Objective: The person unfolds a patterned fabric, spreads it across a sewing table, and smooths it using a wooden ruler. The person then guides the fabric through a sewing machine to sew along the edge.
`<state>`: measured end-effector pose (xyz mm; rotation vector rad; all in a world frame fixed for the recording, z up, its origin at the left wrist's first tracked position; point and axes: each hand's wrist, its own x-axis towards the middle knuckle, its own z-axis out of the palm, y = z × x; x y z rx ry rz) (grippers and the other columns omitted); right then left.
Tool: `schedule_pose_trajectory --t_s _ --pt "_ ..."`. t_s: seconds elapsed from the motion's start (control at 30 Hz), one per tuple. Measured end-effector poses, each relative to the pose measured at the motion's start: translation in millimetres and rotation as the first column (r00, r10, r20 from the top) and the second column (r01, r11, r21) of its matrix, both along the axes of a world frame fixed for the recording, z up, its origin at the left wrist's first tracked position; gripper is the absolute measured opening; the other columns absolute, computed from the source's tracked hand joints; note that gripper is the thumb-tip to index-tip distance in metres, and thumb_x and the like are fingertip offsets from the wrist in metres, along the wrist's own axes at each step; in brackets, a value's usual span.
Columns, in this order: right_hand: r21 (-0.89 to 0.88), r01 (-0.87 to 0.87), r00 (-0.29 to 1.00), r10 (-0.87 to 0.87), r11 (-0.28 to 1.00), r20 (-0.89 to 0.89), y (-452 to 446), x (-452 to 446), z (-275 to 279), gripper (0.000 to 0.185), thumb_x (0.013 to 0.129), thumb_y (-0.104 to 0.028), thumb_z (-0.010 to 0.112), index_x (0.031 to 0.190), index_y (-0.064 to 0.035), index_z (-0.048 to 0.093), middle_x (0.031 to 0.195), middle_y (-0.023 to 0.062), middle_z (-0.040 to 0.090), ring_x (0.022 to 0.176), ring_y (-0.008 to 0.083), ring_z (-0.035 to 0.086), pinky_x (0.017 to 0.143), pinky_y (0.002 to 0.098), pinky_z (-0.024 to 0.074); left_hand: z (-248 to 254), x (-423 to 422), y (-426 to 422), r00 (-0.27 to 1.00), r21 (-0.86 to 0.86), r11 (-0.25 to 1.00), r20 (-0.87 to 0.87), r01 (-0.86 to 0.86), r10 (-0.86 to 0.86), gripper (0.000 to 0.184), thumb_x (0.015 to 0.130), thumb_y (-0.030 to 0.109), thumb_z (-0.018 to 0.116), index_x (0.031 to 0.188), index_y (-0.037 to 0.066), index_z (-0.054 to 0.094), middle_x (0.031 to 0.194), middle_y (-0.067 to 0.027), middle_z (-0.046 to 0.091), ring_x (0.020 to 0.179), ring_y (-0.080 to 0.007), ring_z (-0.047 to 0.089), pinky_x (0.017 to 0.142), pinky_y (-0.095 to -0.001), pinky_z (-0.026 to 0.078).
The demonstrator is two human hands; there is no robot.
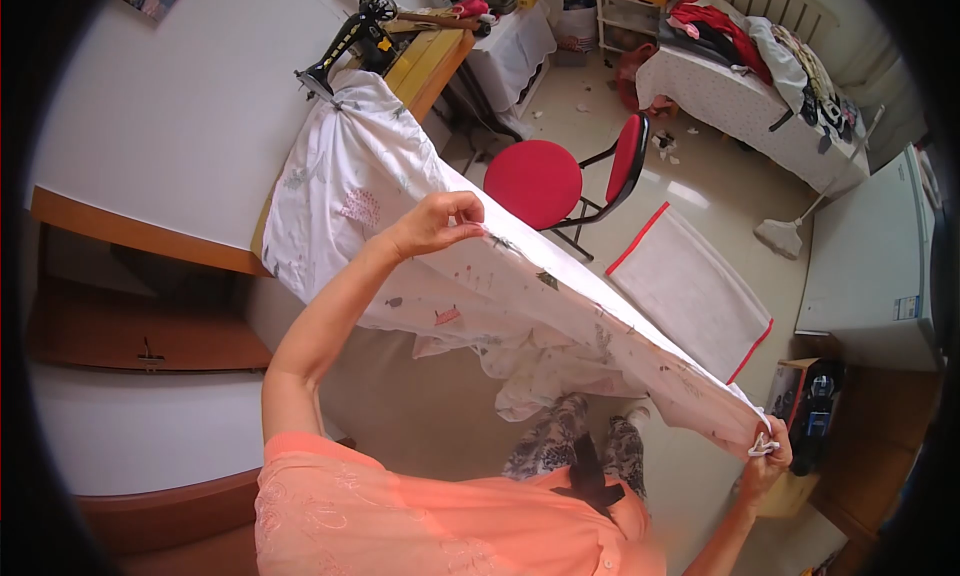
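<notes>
The fingers of the left hand (440, 224) are curled in a pinch, thumb and forefinger closed on the upper edge of a white cloth (530, 306). The fingers of the right hand (780, 454), farther off to the right and lower, are bent round a gathered corner of the same cloth; some of them are hidden, so their exact grip cannot be told. Between the two hands the edge runs slanting and nearly straight, and the rest hangs below it in loose folds. The cloth is printed with small plants and pinkish patches.

Beyond the left hand, the cloth spreads up to a black sewing machine (370, 51) on a wooden table (432, 66). It bunches right at the machine's needle end; whether it lies under the needle cannot be made out.

Past the stretched edge stands a chair (533, 184) with a round red seat. A pale mat (695, 291) with red ends lies on the floor (690, 191), between the chair and a refrigerator (870, 256). Near the refrigerator leans a long-handled broom or mop (780, 238). Farther back, clothes (735, 36) lie heaped on a dotted cover (720, 86).
</notes>
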<state>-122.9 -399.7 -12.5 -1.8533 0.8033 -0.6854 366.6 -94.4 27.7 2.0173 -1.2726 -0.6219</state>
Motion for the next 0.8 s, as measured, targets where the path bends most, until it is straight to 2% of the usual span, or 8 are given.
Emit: schedule_pose_trajectory --t_s 0.23,0.43,0.53,0.6,0.67,0.73,0.77,0.8 --pt "-0.068 -0.042 0.994 0.035 0.997 -0.102 -3.6 3.8 13.2 0.016 0.087 -0.009 0.052 0.093 0.0034 0.059 0.084 0.0027 0.055 0.081 0.0106 0.050 0.074 0.0237 0.0397 -5.5 -0.2 -2.5 0.953 -0.147 0.978 0.284 0.151 -0.104 0.009 0.081 0.003 0.066 0.088 0.002 0.062 0.081 -0.0078 0.059 0.075 -0.0210 0.060 0.065 -0.0295 0.047" --pt "-0.235 -0.076 0.997 0.082 0.969 0.015 -27.7 49.9 54.4 0.012 0.083 0.000 0.052 0.092 0.0018 0.060 0.078 0.0011 0.053 0.074 0.0093 0.048 0.069 0.0220 0.0382 15.9 14.8 -5.9 0.937 -0.213 0.966 0.283 -0.145 0.203 0.006 0.088 0.005 0.057 0.089 0.003 0.062 0.086 -0.0005 0.057 0.075 -0.0090 0.053 0.063 -0.0221 0.043" --pt "-0.301 -0.111 0.981 0.153 0.947 0.119 -67.5 58.7 79.1 0.018 0.086 -0.004 0.053 0.100 0.0056 0.059 0.094 0.0031 0.057 0.090 0.0093 0.052 0.082 0.0239 0.0424 49.9 28.2 -17.5 0.888 -0.425 0.876 0.278 -0.227 0.366 0.007 0.088 0.007 0.054 0.088 0.004 0.060 0.082 -0.0022 0.058 0.077 -0.0085 0.054 0.067 -0.0228 0.044" --pt "-0.325 0.065 0.985 -0.009 0.943 0.171 -72.6 71.4 117.1 0.019 0.088 -0.008 0.057 0.100 0.0061 0.060 0.097 0.0055 0.060 0.093 0.0114 0.054 0.085 0.0254 0.0440 87.1 23.7 -23.7 0.811 -0.559 0.790 0.323 -0.252 0.488 0.009 0.089 0.007 0.053 0.090 0.002 0.061 0.086 -0.0016 0.060 0.081 -0.0071 0.054 0.071 -0.0209 0.044" --pt "-0.110 0.218 0.935 -0.176 0.970 0.307 -55.3 88.2 127.8 0.018 0.087 -0.011 0.059 0.096 0.0047 0.060 0.096 0.0056 0.062 0.087 0.0136 0.057 0.081 0.0277 0.0461 101.0 18.8 -25.7 0.750 -0.683 0.611 0.138 -0.400 0.646 0.010 0.088 0.005 0.053 0.092 0.002 0.062 0.086 -0.0032 0.063 0.084 -0.0092 0.056 0.075 -0.0215 0.044" --pt "-0.326 0.053 0.985 0.005 0.944 0.172 -57.8 97.3 104.2 0.016 0.087 -0.013 0.060 0.092 0.0023 0.060 0.090 0.0049 0.063 0.078 0.0168 0.057 0.076 0.0310 0.0471 44.4 26.7 -27.4 0.838 -0.604 0.764 0.279 -0.227 0.470 0.010 0.090 0.008 0.054 0.092 0.002 0.062 0.084 -0.0036 0.064 0.081 -0.0110 0.059 0.072 -0.0219 0.046" --pt "-0.570 -0.232 0.972 0.209 0.788 -0.108 -66.1 100.0 49.1 0.014 0.087 -0.014 0.060 0.089 0.0006 0.060 0.085 0.0042 0.063 0.072 0.0189 0.057 0.072 0.0330 0.0470 8.6 31.2 -23.6 0.867 -0.551 0.824 0.338 -0.133 0.366 0.010 0.091 0.009 0.055 0.092 0.002 0.063 0.083 -0.0039 0.065 0.080 -0.0119 0.060 0.071 -0.0221 0.046" --pt "-0.567 -0.412 0.906 0.257 0.713 -0.335 -62.4 98.6 25.9 0.009 0.087 -0.010 0.058 0.089 -0.0024 0.061 0.078 0.0005 0.060 0.069 0.0145 0.054 0.065 0.0297 0.0443 -18.7 30.4 -9.5 0.808 -0.213 0.973 0.555 -0.093 0.198 0.010 0.090 0.008 0.055 0.091 0.003 0.063 0.082 -0.0054 0.066 0.079 -0.0133 0.061 0.071 -0.0245 0.047"
